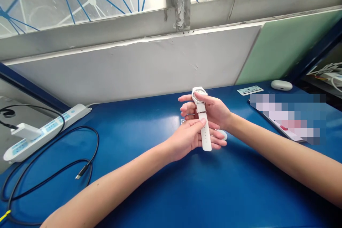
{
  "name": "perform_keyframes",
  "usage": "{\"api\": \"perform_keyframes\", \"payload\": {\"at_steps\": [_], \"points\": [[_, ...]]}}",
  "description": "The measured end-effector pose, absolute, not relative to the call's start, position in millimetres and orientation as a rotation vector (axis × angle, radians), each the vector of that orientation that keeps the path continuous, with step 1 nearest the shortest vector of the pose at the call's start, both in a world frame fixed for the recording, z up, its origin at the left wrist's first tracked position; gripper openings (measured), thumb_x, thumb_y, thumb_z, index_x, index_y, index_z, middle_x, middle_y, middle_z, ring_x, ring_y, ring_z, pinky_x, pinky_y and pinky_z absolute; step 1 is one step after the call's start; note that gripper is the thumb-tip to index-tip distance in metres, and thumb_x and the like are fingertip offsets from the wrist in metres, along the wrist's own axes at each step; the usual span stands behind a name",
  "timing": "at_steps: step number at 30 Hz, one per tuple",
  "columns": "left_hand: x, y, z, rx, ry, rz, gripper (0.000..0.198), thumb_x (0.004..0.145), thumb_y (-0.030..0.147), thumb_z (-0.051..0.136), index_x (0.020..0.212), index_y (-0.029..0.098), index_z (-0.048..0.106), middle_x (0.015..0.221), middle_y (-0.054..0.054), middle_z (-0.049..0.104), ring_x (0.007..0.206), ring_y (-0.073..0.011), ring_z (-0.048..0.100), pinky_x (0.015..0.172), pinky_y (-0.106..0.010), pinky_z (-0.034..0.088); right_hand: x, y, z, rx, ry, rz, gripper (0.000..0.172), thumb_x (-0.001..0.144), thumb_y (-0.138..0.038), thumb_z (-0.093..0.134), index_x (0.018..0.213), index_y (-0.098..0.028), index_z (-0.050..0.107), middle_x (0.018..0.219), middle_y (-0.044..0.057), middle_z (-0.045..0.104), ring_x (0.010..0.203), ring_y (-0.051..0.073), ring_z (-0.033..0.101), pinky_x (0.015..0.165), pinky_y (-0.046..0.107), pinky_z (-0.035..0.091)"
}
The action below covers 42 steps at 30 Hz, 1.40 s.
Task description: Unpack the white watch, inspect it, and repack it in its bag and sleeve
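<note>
A white wristwatch (205,135) is held up over the blue table, its dial at the top and its strap hanging down toward me. My right hand (215,110) grips the watch by its case, thumb across the dial and fingers behind. Lower on the strap, my left hand (188,135) pinches it, thumb on the front near the row of holes and fingers spread out behind. Partly hidden behind my left fingers, a small white rounded object (222,135) shows; I cannot make out its kind.
On the left lie a white power strip (57,124) with a plugged-in charger (26,132) and a coiled black cable (97,139). At the back right are a barcode card (250,90), a white earbud case (281,85) and a partly blurred-out flat item (288,121). A wall panel (133,71) bounds the table (149,192).
</note>
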State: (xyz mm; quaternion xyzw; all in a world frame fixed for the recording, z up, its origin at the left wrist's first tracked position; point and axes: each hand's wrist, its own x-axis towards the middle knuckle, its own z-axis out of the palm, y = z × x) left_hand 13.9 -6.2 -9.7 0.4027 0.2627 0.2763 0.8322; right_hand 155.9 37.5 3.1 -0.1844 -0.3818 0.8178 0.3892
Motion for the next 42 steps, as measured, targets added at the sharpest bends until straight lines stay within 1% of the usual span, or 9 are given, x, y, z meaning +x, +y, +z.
{"api": "perform_keyframes", "payload": {"at_steps": [6, 9, 13, 16, 24, 30, 35, 39, 42], "points": [[18, -9, -4, 0.872, 0.641, 0.666, 0.037, 0.094, 0.044, 0.065, 0.09, 0.007, 0.068, 0.088, -0.015, 0.075, 0.083, -0.0252, 0.075, 0.083, -0.04, 0.058, 159, 38, 11, -0.507, -1.021, 2.016, 0.038, 0.1, -0.042, 0.042, 0.108, -0.02, 0.071, 0.094, 0.006, 0.077, 0.086, 0.02, 0.071, 0.085, 0.038, 0.055], [20, -10, -4, 0.909, 0.687, 0.764, 0.036, 0.095, 0.043, 0.065, 0.088, 0.007, 0.067, 0.082, -0.013, 0.074, 0.076, -0.0221, 0.074, 0.077, -0.036, 0.059, 160, 39, 11, -0.52, -1.001, 1.985, 0.038, 0.099, -0.043, 0.042, 0.106, -0.019, 0.071, 0.087, 0.006, 0.074, 0.08, 0.019, 0.069, 0.079, 0.035, 0.055], [22, -11, -7, 0.961, 0.689, 0.821, 0.039, 0.092, 0.047, 0.067, 0.089, 0.008, 0.065, 0.076, -0.009, 0.072, 0.069, -0.0198, 0.072, 0.075, -0.035, 0.059, 158, 41, 8, -0.535, -0.974, 1.889, 0.041, 0.099, -0.047, 0.044, 0.1, -0.018, 0.073, 0.057, -0.002, 0.051, 0.055, 0.016, 0.054, 0.062, 0.031, 0.05], [22, -10, -9, 0.935, 0.686, 0.794, 0.04, 0.092, 0.049, 0.066, 0.091, 0.009, 0.064, 0.076, -0.009, 0.071, 0.069, -0.0203, 0.072, 0.075, -0.036, 0.059, 156, 42, 5, -0.568, -0.99, 1.871, 0.043, 0.098, -0.051, 0.044, 0.098, -0.018, 0.073, 0.053, -0.005, 0.041, 0.05, 0.015, 0.046, 0.059, 0.03, 0.048], [22, -9, -10, 0.917, 0.692, 0.806, 0.034, 0.094, 0.042, 0.065, 0.09, 0.009, 0.064, 0.078, -0.009, 0.071, 0.07, -0.0191, 0.072, 0.074, -0.035, 0.059, 157, 39, 12, -0.63, -0.847, 1.897, 0.039, 0.098, -0.047, 0.045, 0.105, -0.018, 0.07, 0.07, 0.002, 0.061, 0.063, 0.017, 0.06, 0.06, 0.03, 0.052], [19, -10, -7, 0.931, 0.713, 0.792, 0.034, 0.09, 0.042, 0.07, 0.094, 0.009, 0.067, 0.079, -0.007, 0.07, 0.069, -0.017, 0.07, 0.075, -0.033, 0.057, 155, 42, 12, -0.672, -0.788, 1.878, 0.038, 0.098, -0.048, 0.046, 0.106, -0.019, 0.069, 0.067, 0.0, 0.058, 0.051, 0.015, 0.048, 0.051, 0.028, 0.049], [17, -10, -6, 0.919, 0.696, 0.723, 0.032, 0.087, 0.041, 0.071, 0.095, 0.01, 0.066, 0.078, -0.006, 0.069, 0.064, -0.0154, 0.067, 0.068, -0.031, 0.055, 158, 47, 12, -0.653, -0.805, 1.896, 0.053, 0.095, -0.059, 0.04, 0.112, -0.015, 0.066, 0.066, -0.001, 0.054, 0.047, 0.013, 0.039, 0.049, 0.029, 0.044], [16, -10, -8, 0.951, 0.71, 0.712, 0.033, 0.086, 0.042, 0.071, 0.099, 0.013, 0.062, 0.077, -0.003, 0.067, 0.057, -0.013, 0.064, 0.059, -0.027, 0.051, 163, 49, 13, -0.645, -0.785, 1.946, 0.049, 0.093, -0.043, 0.034, 0.115, -0.012, 0.066, 0.069, 0.001, 0.051, 0.056, 0.018, 0.046, 0.058, 0.034, 0.047], [17, -12, -7, 1.081, 0.784, 0.702, 0.034, 0.088, 0.046, 0.069, 0.094, 0.013, 0.06, 0.071, -0.002, 0.066, 0.058, -0.0136, 0.065, 0.063, -0.028, 0.052, 165, 49, 14, -0.68, -0.88, 1.943, 0.043, 0.09, -0.033, 0.038, 0.114, -0.013, 0.067, 0.071, 0.002, 0.05, 0.06, 0.018, 0.047, 0.062, 0.035, 0.048]]}}
